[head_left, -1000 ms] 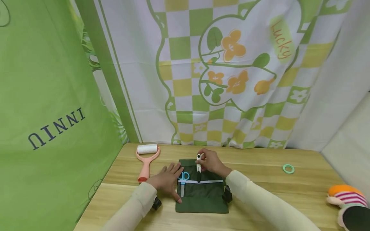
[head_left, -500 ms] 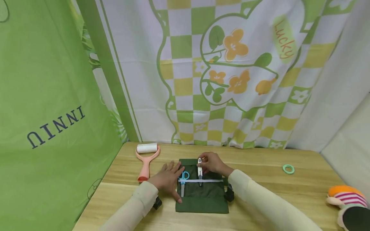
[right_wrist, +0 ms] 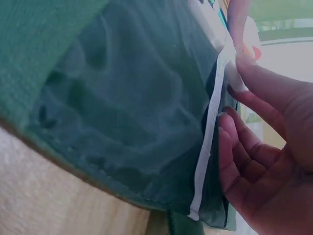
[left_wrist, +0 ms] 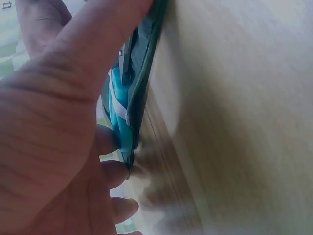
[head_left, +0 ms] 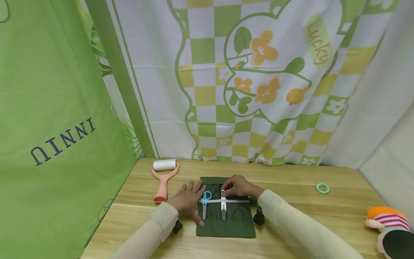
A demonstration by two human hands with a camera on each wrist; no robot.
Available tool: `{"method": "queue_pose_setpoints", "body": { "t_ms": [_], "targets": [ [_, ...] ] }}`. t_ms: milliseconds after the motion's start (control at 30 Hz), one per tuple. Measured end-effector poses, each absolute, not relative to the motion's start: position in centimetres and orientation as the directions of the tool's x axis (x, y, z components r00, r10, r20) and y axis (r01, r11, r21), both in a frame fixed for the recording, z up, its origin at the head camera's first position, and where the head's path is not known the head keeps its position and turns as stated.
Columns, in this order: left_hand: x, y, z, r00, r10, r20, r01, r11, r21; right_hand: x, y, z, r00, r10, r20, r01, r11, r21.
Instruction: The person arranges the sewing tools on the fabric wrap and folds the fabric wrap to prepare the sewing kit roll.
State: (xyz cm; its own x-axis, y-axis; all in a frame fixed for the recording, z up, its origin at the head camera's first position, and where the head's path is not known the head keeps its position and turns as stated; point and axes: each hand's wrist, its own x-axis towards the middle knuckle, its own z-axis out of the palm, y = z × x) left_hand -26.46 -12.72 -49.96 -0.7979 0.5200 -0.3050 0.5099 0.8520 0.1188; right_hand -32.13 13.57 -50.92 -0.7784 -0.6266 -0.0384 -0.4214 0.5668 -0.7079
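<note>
A dark green fabric roll (head_left: 226, 228) lies spread on the wooden table, crossed by a white elastic strap (head_left: 237, 201). Blue-handled scissors (head_left: 204, 204) sit under the strap at its left. My left hand (head_left: 187, 199) rests with spread fingers on the roll's left edge, thumb near the lower corner. My right hand (head_left: 240, 186) pinches the top of a slim white tool with a grey blade-like end (head_left: 223, 208). In the right wrist view the strap (right_wrist: 210, 117) runs over the white tool (right_wrist: 238, 81), which thumb and forefinger hold; the other fingers curl beside the strap.
A pink-handled lint roller (head_left: 164, 180) lies to the left of the roll. At the right are a mint green ring (head_left: 322, 188) and a plush doll (head_left: 389, 223). Patterned curtains (head_left: 207, 79) hang behind the table.
My right hand has brought the white tool down toward the front, and its blade-like end has passed under the strap to well below it. My left hand has stayed in place.
</note>
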Motion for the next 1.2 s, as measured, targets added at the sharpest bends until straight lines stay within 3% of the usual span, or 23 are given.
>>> {"method": "queue_pose_setpoints", "body": {
  "t_ms": [500, 700, 900, 1033, 1200],
  "targets": [
    [-26.6, -12.6, -50.1, -0.786, 0.525, -0.326, 0.478, 0.851, 0.218, -31.4, 14.1, -51.0, -0.669, -0.744, -0.008, -0.571, 0.520, -0.635],
    [-26.6, -12.6, -50.1, -0.782, 0.530, -0.328, 0.471, 0.847, 0.244, -30.6, 15.6, -50.3, -0.734, -0.675, 0.074, -0.578, 0.565, -0.589],
    [-26.9, -12.7, -50.1, -0.784, 0.535, -0.316, 0.476, 0.844, 0.249, -28.8, 20.8, -45.8, -0.771, -0.600, 0.213, -0.623, 0.642, -0.446],
    [-27.2, -12.6, -49.9, -0.793, 0.524, -0.310, 0.473, 0.851, 0.228, -26.2, 25.8, -42.3, -0.804, -0.579, 0.135, -0.584, 0.728, -0.359],
    [-27.1, -12.4, -49.6, -0.807, 0.483, -0.340, 0.437, 0.875, 0.207, -22.4, 31.7, -41.4, -0.794, -0.607, 0.022, -0.586, 0.756, -0.292]
  ]
}}
